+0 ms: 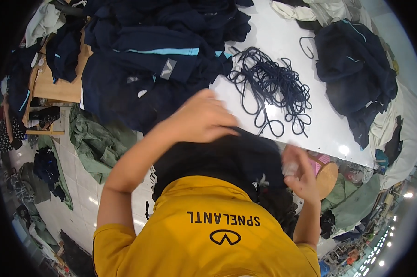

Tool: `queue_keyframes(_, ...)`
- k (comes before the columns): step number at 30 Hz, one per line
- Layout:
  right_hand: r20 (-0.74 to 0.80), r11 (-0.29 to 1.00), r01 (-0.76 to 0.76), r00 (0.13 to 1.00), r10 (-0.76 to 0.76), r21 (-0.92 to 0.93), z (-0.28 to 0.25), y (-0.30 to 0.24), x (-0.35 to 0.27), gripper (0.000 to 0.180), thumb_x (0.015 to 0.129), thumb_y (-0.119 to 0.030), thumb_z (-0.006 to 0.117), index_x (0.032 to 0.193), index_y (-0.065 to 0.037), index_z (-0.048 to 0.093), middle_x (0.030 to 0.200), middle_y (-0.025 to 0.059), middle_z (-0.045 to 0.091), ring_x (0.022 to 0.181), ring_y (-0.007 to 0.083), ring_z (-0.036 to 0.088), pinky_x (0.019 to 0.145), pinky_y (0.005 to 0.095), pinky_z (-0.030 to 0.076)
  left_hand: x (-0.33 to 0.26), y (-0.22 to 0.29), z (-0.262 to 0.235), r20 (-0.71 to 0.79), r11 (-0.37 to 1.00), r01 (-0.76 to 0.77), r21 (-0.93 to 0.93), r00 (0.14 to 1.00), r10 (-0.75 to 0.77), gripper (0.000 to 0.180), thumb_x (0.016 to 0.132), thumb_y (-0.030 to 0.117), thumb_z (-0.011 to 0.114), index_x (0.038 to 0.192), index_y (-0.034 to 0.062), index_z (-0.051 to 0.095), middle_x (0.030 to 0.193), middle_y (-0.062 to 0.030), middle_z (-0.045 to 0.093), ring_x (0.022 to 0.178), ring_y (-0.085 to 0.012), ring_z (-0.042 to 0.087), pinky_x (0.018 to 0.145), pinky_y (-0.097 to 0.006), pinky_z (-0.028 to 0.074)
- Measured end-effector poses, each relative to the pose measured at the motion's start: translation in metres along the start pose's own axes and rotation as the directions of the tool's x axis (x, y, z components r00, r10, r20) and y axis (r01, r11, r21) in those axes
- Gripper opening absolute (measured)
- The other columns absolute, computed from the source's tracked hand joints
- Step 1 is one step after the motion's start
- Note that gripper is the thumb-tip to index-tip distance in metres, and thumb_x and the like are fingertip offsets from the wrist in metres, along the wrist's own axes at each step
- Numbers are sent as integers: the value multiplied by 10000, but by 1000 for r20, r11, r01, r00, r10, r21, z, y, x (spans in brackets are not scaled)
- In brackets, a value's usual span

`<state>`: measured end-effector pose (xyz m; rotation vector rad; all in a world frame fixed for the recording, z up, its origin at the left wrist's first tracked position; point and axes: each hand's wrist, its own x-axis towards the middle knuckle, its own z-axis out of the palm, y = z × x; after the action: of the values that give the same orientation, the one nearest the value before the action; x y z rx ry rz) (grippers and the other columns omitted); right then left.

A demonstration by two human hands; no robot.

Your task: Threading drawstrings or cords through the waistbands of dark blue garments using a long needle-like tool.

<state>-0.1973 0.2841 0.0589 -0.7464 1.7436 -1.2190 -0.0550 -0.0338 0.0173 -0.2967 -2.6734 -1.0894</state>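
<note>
My left hand (207, 117) is at the table's front edge with its fingers curled in, just beside the navy garments (120, 92) heaped on the left. Motion blurs its fingertips, and whatever they may grip is hidden. Lower and to the right is my right hand (302, 174), off the front edge, thumb and fingers bent toward each other and smeared. A small pale patch shows between them, too blurred to name. Beyond both hands, a tangle of navy cord (273, 85) lies in loops on the white table (324, 124). Black cloth (217, 154) covers my lap below the left hand.
Another navy garment (354, 69) with light-blue piping lies on the table's right side, near pale cloth (404, 134). A round wooden stool top (327, 180) sits below the front edge. Green cloth (97, 143) is bunched at the left, with a wooden table (56, 85) behind it.
</note>
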Motion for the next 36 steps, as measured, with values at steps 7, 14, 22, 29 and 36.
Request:
queue_keyframes(7,-77,932,-38,997,11,-361,-4,-47,18,498,735,-23,752,1210,-23,604,883,21,683,603,18,463,547,147,356,61,50,80,-290,969,-229,-97,937,192,111,723,272,699,813,214,671,864,41,466,816,-180,470,730,-315,336)
queue_keyframes(14,-183,880,-132,982,53,-456,-18,-30,6,133,810,-92,718,912,-10,693,707,37,654,593,67,516,546,225,418,21,27,107,-160,977,64,-201,982,-97,248,793,188,695,1041,176,687,784,-37,586,708,-239,597,635,-337,469)
queue_keyframes(22,-141,878,-262,965,223,-401,-14,-30,6,198,759,-109,772,777,4,610,613,-6,567,586,51,479,550,210,391,-6,12,65,712,497,626,-602,702,-22,282,862,237,694,995,-11,683,812,-63,681,708,-83,610,683,-227,479)
queue_keyframes(29,16,899,-39,999,51,-436,10,-33,28,272,734,-117,774,925,-22,606,852,27,616,724,82,545,636,222,439,-3,35,82,503,651,427,-628,861,-79,292,824,253,721,955,-5,683,693,-91,641,591,-138,537,551,-271,404)
queue_keyframes(36,286,808,117,956,67,-578,51,-54,51,815,681,-190,818,1398,-157,432,969,109,682,819,244,662,746,326,518,0,43,111,104,782,159,-603,987,-121,251,769,243,688,901,30,694,726,-172,638,664,-351,607,613,-408,460)
